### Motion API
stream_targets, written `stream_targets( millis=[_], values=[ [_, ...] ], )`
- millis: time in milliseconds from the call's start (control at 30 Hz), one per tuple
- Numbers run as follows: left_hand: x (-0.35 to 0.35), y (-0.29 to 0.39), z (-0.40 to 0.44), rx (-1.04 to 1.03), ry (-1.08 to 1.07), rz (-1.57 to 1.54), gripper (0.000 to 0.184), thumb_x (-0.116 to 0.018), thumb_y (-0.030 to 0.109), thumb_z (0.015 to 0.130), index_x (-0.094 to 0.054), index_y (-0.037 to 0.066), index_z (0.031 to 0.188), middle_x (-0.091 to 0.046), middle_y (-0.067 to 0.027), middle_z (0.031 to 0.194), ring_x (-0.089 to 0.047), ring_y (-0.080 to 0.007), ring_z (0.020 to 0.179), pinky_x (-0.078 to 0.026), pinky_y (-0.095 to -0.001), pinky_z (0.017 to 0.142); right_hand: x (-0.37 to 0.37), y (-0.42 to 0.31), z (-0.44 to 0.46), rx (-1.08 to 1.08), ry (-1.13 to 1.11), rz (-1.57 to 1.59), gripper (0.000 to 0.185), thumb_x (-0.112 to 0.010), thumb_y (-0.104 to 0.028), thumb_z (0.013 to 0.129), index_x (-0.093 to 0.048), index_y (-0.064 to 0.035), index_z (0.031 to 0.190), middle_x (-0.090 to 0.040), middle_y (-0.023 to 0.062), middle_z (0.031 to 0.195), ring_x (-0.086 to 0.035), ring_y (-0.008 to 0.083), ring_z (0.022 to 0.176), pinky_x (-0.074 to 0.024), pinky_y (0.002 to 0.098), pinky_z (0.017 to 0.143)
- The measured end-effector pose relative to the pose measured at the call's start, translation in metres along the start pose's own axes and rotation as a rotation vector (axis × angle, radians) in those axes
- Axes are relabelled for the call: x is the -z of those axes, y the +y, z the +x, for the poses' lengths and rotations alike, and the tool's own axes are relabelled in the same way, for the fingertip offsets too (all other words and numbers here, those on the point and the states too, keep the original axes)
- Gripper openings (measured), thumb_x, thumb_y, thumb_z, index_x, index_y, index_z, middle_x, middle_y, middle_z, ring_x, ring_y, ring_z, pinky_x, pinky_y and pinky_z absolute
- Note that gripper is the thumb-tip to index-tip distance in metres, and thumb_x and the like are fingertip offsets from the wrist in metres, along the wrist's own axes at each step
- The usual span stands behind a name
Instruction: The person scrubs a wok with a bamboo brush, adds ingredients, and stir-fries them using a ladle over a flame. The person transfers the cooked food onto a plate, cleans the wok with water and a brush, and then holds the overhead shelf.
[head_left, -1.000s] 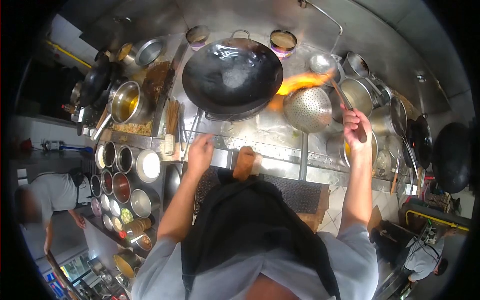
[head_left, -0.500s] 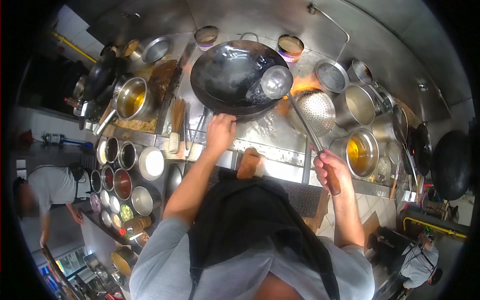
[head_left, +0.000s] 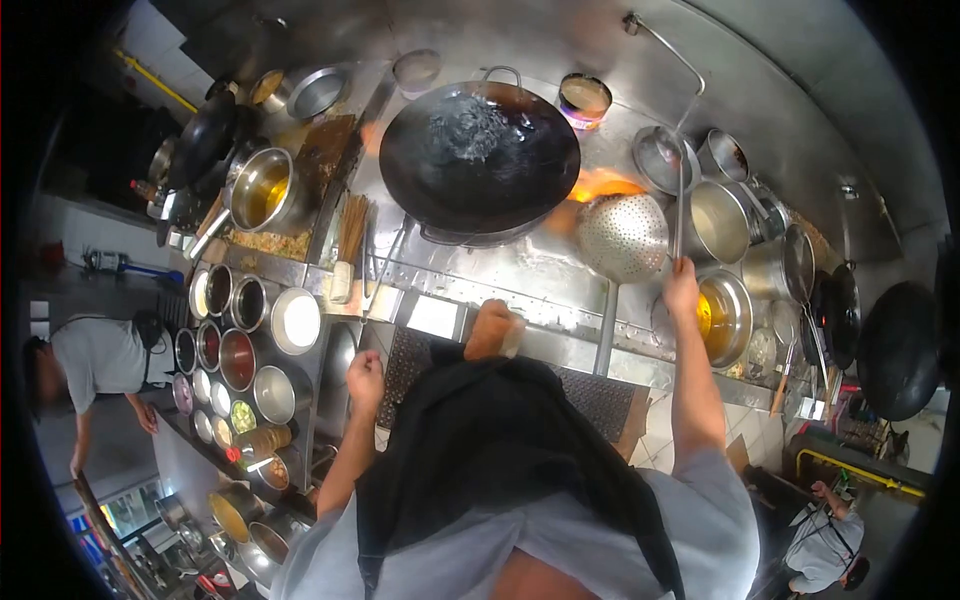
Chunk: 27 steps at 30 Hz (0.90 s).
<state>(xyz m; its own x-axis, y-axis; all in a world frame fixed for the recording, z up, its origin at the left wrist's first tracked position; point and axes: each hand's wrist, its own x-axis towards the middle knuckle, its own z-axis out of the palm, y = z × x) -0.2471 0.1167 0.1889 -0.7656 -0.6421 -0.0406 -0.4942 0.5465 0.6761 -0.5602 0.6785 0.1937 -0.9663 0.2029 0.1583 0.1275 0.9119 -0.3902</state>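
Note:
My right hand (head_left: 682, 288) is closed around the handle of a ladle (head_left: 680, 200), whose bowl is over a round pan at the back right. Clear liquid swirls in the large black wok (head_left: 478, 165), with orange flame at its right side. Beside the flame lies a perforated strainer (head_left: 622, 238), left of my right hand. My left hand (head_left: 365, 375) is closed with nothing visible in it, near the counter's front edge, below a bamboo brush (head_left: 351, 240). A folded brown cloth (head_left: 488, 330) rests at the front edge of the stove.
Pots of sauces and ingredients (head_left: 238, 358) stand at the left, below a pot of oil (head_left: 262, 190). Another oil pot (head_left: 722, 318) is right of my right hand. A faucet pipe (head_left: 668, 52) hangs at the back. One person (head_left: 105, 355) is far left, another (head_left: 825, 545) lower right.
The ladle has moved from over the wok to the back right. My left hand has left the wok's near edge and moved back and left. Liquid now swirls in the wok.

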Motion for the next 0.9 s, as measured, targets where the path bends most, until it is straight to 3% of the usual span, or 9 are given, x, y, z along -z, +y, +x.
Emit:
stream_targets(
  millis=[67,133,167,233,267,333,433,667,900],
  values=[
    [-0.006,-0.008,-0.002,-0.01,-0.001,-0.005,0.01,-0.061,0.007,0.085,-0.068,0.001,0.09,-0.067,-0.015,0.078,-0.063,-0.0249,0.067,-0.05,-0.036,0.065,-0.004,-0.015,0.035,-0.129,-0.109,-0.136,0.046,-0.05,-0.025,0.094,-0.047,0.0013,0.131,-0.067,0.0216,0.092,-0.067,0.0297,0.072,-0.0519,0.0418,0.058],
    [-0.012,-0.005,-0.003,0.019,-0.005,-0.025,0.011,-0.062,0.007,0.085,-0.069,0.002,0.092,-0.067,-0.0148,0.081,-0.063,-0.0263,0.067,-0.05,-0.0357,0.065,-0.073,0.032,0.119,-0.214,-0.507,0.018,0.031,-0.049,-0.017,0.093,-0.055,-0.0001,0.118,-0.066,0.0175,0.089,-0.065,0.0236,0.074,-0.0515,0.0357,0.057],
    [-0.015,-0.007,-0.001,0.021,0.002,-0.023,0.011,-0.062,0.007,0.085,-0.069,0.002,0.092,-0.067,-0.0148,0.081,-0.063,-0.0263,0.067,-0.05,-0.0357,0.065,-0.068,0.032,0.136,-0.207,-0.509,0.021,0.031,-0.049,-0.017,0.093,-0.055,-0.0001,0.118,-0.066,0.0175,0.089,-0.065,0.0236,0.074,-0.0515,0.0357,0.057],
    [-0.021,-0.017,0.003,-0.081,0.002,-0.003,0.011,-0.062,0.006,0.084,-0.069,0.002,0.091,-0.067,-0.0143,0.084,-0.062,-0.0261,0.068,-0.05,-0.0357,0.065,-0.04,0.016,0.159,-0.843,-0.71,1.715,0.014,-0.047,-0.008,0.091,-0.057,-0.0009,0.097,-0.059,0.0096,0.078,-0.059,0.0172,0.065,-0.0479,0.0282,0.053],
    [-0.018,-0.016,0.003,-0.078,0.008,-0.004,0.011,-0.062,0.006,0.084,-0.069,0.002,0.091,-0.067,-0.0143,0.084,-0.062,-0.0261,0.068,-0.05,-0.0357,0.065,-0.019,0.003,0.154,-0.839,-0.716,1.714,0.014,-0.047,-0.008,0.091,-0.057,-0.0009,0.097,-0.059,0.0096,0.078,-0.059,0.0172,0.065,-0.0479,0.0282,0.053],
    [-0.018,-0.006,0.004,-0.071,-0.045,-0.034,0.011,-0.063,0.004,0.082,-0.069,0.003,0.091,-0.066,-0.0134,0.086,-0.062,-0.025,0.068,-0.05,-0.0355,0.065,0.033,-0.032,0.13,-0.942,-0.681,2.158,0.004,-0.046,-0.004,0.089,-0.049,-0.0013,0.09,-0.049,0.0026,0.072,-0.051,0.0123,0.058,-0.0421,0.0228,0.048],
    [-0.026,-0.016,0.005,-0.032,-0.052,-0.094,0.01,-0.063,0.003,0.082,-0.069,0.003,0.09,-0.066,-0.0126,0.085,-0.062,-0.0237,0.067,-0.049,-0.0351,0.064,0.072,-0.043,0.105,-0.942,-0.723,2.219,0.006,-0.046,-0.006,0.091,-0.046,-0.0018,0.086,-0.046,0.0021,0.072,-0.049,0.011,0.058,-0.0408,0.0228,0.046],
    [-0.039,0.005,0.053,-0.222,-0.118,-0.104,0.013,-0.062,0.009,0.085,-0.07,0.004,0.094,-0.067,-0.0136,0.087,-0.063,-0.0247,0.07,-0.05,-0.036,0.066,0.16,-0.139,0.059,-0.853,-0.8,2.313,0.027,-0.046,-0.007,0.093,-0.042,0.0119,0.112,-0.048,0.004,0.078,-0.05,0.0108,0.059,-0.0397,0.0224,0.046],
    [-0.026,0.039,0.089,-0.22,-0.117,-0.233,0.014,-0.06,0.008,0.086,-0.069,0.004,0.096,-0.065,-0.0119,0.086,-0.06,-0.0217,0.066,-0.049,-0.0333,0.066,0.148,-0.216,0.048,-0.803,-0.878,2.277,0.031,-0.049,-0.007,0.093,-0.042,0.0148,0.114,-0.049,0.0045,0.079,-0.05,0.0105,0.059,-0.0393,0.0214,0.045]
  ],
)
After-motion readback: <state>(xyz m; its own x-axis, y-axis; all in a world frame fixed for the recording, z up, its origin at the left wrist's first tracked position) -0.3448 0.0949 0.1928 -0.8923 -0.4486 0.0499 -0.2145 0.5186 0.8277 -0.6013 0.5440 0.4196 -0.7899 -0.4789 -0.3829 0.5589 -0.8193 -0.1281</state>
